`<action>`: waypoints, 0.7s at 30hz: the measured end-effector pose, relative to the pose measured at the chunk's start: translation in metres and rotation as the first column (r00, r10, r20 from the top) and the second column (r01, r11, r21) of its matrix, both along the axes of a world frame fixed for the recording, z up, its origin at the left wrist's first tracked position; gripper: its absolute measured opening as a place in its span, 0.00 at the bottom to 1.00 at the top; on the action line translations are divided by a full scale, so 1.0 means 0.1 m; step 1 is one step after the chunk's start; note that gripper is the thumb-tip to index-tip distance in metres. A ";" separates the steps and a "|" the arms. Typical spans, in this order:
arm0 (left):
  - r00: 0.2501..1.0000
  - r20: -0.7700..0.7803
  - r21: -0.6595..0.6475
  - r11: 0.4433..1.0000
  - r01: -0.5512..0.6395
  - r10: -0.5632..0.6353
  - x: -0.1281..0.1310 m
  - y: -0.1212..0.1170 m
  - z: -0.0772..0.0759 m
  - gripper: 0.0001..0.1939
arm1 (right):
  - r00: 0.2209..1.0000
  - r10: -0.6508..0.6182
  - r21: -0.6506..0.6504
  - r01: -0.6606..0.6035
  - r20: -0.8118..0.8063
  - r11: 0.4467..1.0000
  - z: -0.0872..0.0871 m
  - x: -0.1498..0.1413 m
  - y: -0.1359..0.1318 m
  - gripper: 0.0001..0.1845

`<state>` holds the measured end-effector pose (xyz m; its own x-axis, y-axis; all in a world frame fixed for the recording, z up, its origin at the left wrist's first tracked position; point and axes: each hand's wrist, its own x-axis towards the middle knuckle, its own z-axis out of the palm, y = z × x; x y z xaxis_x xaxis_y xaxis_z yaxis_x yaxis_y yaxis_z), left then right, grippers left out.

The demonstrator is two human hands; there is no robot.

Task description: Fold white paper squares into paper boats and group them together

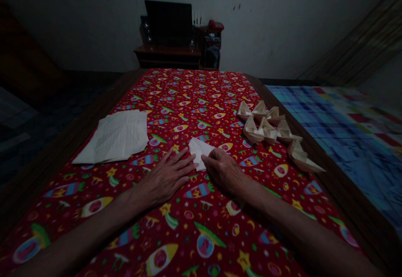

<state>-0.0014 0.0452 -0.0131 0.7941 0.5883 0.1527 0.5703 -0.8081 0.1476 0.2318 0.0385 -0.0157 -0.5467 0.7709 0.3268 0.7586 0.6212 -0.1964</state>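
A small folded piece of white paper (197, 150) lies on the red patterned cloth (188, 235) between my hands. My left hand (168, 174) rests flat with its fingers spread, the fingertips at the paper's left edge. Bent fingers of my right hand (222, 168) press together on the paper's right part and cover some of it. Off to the right sit several folded paper boats (254, 130), most of them grouped close together. A stack of printed paper sheets (121, 137) lies to the left of my hands.
At the far end, a dark monitor (169, 21) stands on a wooden desk (169, 52), with a red telephone (216, 25) beside it. Dark wooden edges (342, 189) border the cloth. Right of the table is a blue checked sheet (301, 105).
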 end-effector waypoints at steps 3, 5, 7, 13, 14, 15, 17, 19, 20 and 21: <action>1.000 -0.027 -0.014 1.000 0.012 -0.012 -0.01 -0.03 0.02 0.23 | 1.000 -0.005 0.002 0.005 0.016 1.000 -0.01 0.00 0.00 0.09; 0.998 -0.053 -0.025 0.999 0.025 -0.026 -0.02 -0.05 0.04 0.22 | 1.000 0.000 0.008 0.000 0.017 1.000 -0.01 0.00 0.01 0.09; 0.998 -0.059 -0.039 0.999 0.034 -0.037 -0.03 -0.06 0.05 0.22 | 1.000 0.003 0.011 -0.003 0.013 1.000 -0.01 0.01 0.01 0.09; 0.996 0.082 -0.137 0.990 -0.031 0.042 0.02 -0.05 0.05 0.22 | 1.000 -0.001 -0.011 0.001 0.010 1.000 0.00 0.00 -0.01 0.09; 0.991 0.112 -0.138 0.989 -0.053 0.069 0.05 -0.04 0.05 0.22 | 1.000 -0.002 -0.019 0.002 0.007 1.000 0.00 0.00 -0.01 0.09; 0.988 0.133 -0.129 0.989 -0.067 0.084 0.08 -0.04 0.04 0.23 | 1.000 -0.004 -0.029 0.004 0.001 1.000 0.01 0.00 -0.02 0.09; 0.989 0.132 -0.090 0.994 -0.060 0.072 0.15 -0.04 0.04 0.25 | 0.999 -0.026 -0.038 0.024 -0.037 0.999 0.02 0.01 -0.04 0.09; 0.994 0.102 -0.046 0.998 -0.036 0.041 0.20 -0.06 0.04 0.24 | 0.992 -0.074 -0.037 0.071 -0.106 0.997 0.02 0.03 -0.06 0.06; 0.996 0.087 -0.029 0.999 -0.030 0.033 0.22 -0.07 0.04 0.23 | 0.985 -0.101 -0.036 0.097 -0.139 0.995 0.02 0.04 -0.06 0.06; 0.997 0.075 -0.017 1.000 -0.026 0.027 0.23 -0.08 0.04 0.23 | 0.979 -0.128 -0.036 0.124 -0.161 0.992 0.02 0.05 -0.07 0.07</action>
<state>0.0217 0.0372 -0.0093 0.7650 0.6115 0.2020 0.5780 -0.7903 0.2034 0.2370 0.0316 -0.0139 -0.3855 0.8394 0.3831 0.7871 0.5158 -0.3383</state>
